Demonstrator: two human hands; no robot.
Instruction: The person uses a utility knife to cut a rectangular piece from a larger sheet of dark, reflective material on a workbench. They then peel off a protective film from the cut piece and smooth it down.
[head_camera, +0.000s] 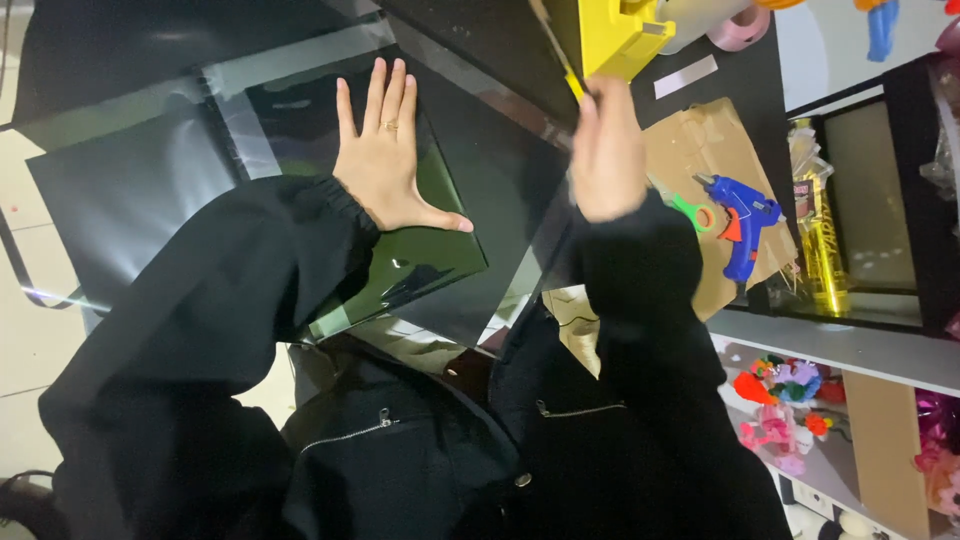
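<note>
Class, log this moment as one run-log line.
left hand: flat on dark sheet | right hand: blurred, at yellow tool | blue glue gun: on cardboard

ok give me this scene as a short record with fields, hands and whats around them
left hand: flat, fingers spread, pressing on a dark box wrapped in clear film
right hand: blurred, at a yellow tool over the film's edge
table: black
to the right: blue glue gun lying on cardboard
also: pink tape roll
</note>
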